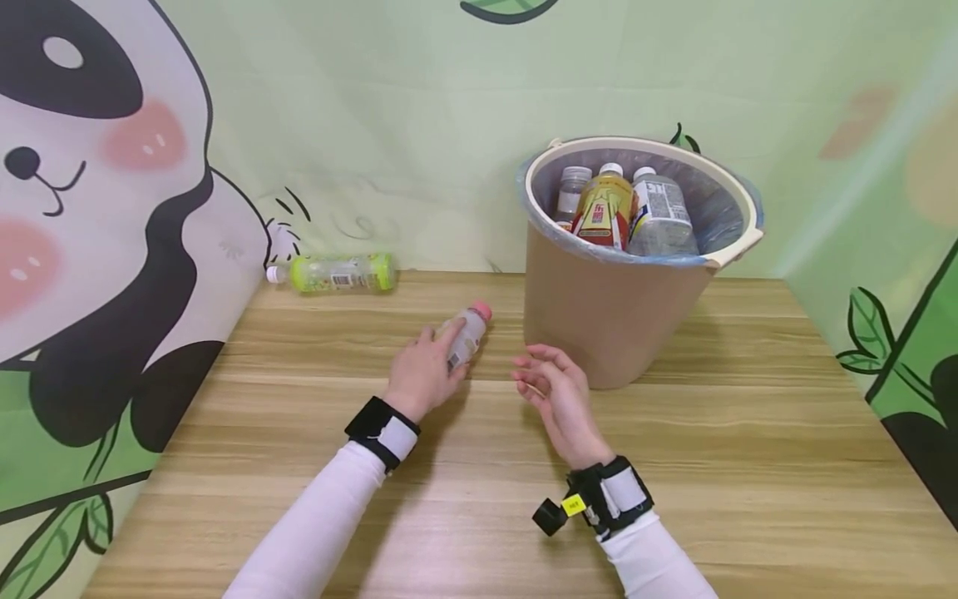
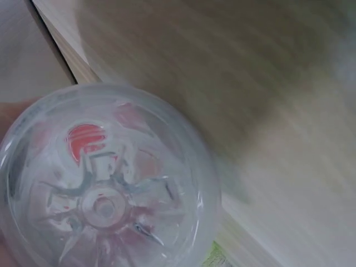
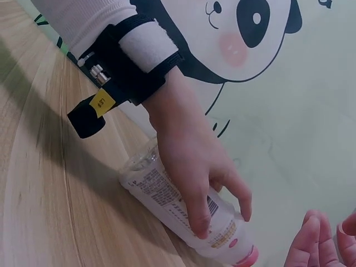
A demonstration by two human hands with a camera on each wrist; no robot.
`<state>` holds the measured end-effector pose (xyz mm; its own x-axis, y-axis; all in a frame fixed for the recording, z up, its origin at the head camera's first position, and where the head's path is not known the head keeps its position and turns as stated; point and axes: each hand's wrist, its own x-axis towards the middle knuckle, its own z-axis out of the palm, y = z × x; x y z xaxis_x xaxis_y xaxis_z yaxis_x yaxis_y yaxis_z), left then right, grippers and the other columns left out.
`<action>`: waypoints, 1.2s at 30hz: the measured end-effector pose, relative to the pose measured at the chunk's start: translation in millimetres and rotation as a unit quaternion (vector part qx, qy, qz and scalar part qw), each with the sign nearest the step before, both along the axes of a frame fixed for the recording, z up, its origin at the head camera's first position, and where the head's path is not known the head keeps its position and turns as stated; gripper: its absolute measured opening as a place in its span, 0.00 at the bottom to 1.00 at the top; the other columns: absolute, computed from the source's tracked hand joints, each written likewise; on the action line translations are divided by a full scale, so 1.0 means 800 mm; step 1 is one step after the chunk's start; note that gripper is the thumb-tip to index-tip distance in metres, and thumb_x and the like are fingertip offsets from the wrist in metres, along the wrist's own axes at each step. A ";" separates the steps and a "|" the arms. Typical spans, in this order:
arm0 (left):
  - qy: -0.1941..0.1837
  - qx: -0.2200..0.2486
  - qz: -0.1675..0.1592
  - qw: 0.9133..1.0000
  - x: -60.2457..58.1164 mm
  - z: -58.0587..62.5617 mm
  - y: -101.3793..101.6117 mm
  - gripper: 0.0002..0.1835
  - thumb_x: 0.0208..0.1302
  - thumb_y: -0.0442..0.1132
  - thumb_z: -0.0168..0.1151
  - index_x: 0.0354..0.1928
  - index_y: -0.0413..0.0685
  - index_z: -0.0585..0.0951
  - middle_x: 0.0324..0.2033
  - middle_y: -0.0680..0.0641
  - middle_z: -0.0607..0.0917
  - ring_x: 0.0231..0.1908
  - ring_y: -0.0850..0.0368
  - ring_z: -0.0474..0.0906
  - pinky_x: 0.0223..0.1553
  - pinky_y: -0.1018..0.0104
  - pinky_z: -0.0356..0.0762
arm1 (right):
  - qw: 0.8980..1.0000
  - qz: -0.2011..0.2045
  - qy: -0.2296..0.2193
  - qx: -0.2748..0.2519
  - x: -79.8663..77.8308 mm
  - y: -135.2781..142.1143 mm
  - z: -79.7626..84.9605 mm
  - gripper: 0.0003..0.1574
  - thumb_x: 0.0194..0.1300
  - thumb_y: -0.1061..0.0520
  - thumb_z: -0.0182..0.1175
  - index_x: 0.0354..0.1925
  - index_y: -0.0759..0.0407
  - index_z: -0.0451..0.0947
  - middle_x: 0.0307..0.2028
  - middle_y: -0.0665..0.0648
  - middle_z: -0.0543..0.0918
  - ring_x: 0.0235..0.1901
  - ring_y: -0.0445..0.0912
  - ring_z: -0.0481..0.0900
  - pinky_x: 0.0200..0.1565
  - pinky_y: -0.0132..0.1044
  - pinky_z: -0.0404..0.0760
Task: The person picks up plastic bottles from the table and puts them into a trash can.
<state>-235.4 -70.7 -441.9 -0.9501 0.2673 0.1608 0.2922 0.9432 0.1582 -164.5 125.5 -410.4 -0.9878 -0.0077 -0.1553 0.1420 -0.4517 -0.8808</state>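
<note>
My left hand grips a clear plastic bottle with a pink cap and a pale label, lying on its side close over the wooden table. The left wrist view looks straight at the ribbed round base of this bottle. From the right wrist, the left thumb and fingers show wrapped around the label. My right hand is held beside the bin's lower front, its fingers loosely bent with nothing in them; some of its fingertips enter the right wrist view.
A tan bin lined with a bluish plastic bag stands at the right, holding several bottles, one with a yellow-red label. Another bottle, with green label and white cap, lies along the table's back edge. Panda-printed cloth hangs behind.
</note>
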 end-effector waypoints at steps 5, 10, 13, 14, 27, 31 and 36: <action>-0.003 0.033 0.005 0.999 0.005 0.007 -0.007 0.40 0.59 0.53 0.61 0.72 0.57 0.58 0.49 0.34 0.76 0.33 0.44 0.77 0.27 0.54 0.79 | 1.000 0.001 0.004 0.015 -0.003 -0.001 0.000 0.21 0.69 0.64 0.46 0.59 0.68 0.62 0.45 0.60 0.78 0.40 0.46 0.78 0.48 0.37 0.78; 0.006 0.094 0.005 0.996 0.014 0.016 -0.011 0.43 0.59 0.54 0.62 0.73 0.54 0.55 0.46 0.35 0.77 0.31 0.46 0.77 0.25 0.55 0.78 | 1.000 0.001 0.005 0.030 -0.004 -0.002 0.001 0.20 0.70 0.64 0.45 0.59 0.68 0.62 0.44 0.58 0.78 0.41 0.48 0.78 0.48 0.36 0.77; 0.016 0.159 -0.008 0.987 0.019 0.021 -0.011 0.44 0.59 0.55 0.61 0.73 0.53 0.53 0.45 0.37 0.77 0.29 0.49 0.76 0.24 0.59 0.77 | 0.999 -0.003 0.010 0.037 -0.005 -0.003 0.001 0.20 0.70 0.64 0.45 0.58 0.68 0.63 0.44 0.59 0.78 0.42 0.50 0.77 0.46 0.34 0.78; 0.017 0.184 -0.013 0.983 0.021 0.023 -0.011 0.44 0.59 0.55 0.61 0.73 0.52 0.53 0.46 0.38 0.77 0.29 0.51 0.75 0.24 0.60 0.77 | 0.999 -0.005 0.013 0.039 -0.005 -0.004 0.001 0.19 0.69 0.64 0.45 0.58 0.68 0.63 0.43 0.59 0.78 0.43 0.51 0.77 0.46 0.34 0.78; -0.010 0.427 -0.063 0.902 0.055 0.042 0.010 0.42 0.61 0.51 0.62 0.73 0.56 0.52 0.45 0.46 0.79 0.34 0.54 0.78 0.29 0.62 0.80 | 0.990 0.015 0.076 0.117 -0.005 -0.013 0.003 0.22 0.64 0.68 0.47 0.57 0.68 0.64 0.49 0.68 0.75 0.45 0.55 0.76 0.49 0.41 0.78; -0.024 0.457 -0.072 0.886 0.062 0.043 0.017 0.42 0.62 0.52 0.61 0.73 0.61 0.51 0.44 0.47 0.78 0.34 0.54 0.79 0.30 0.61 0.80 | 0.983 0.026 0.104 0.148 -0.003 -0.015 0.004 0.21 0.65 0.67 0.48 0.57 0.66 0.65 0.50 0.68 0.74 0.48 0.58 0.75 0.51 0.44 0.78; -0.038 0.483 -0.076 0.872 0.066 0.043 0.022 0.42 0.63 0.51 0.60 0.73 0.63 0.48 0.45 0.47 0.78 0.36 0.53 0.79 0.32 0.60 0.81 | 0.978 0.023 0.121 0.168 0.000 -0.019 0.007 0.23 0.66 0.67 0.48 0.59 0.64 0.63 0.51 0.65 0.74 0.47 0.54 0.76 0.50 0.43 0.79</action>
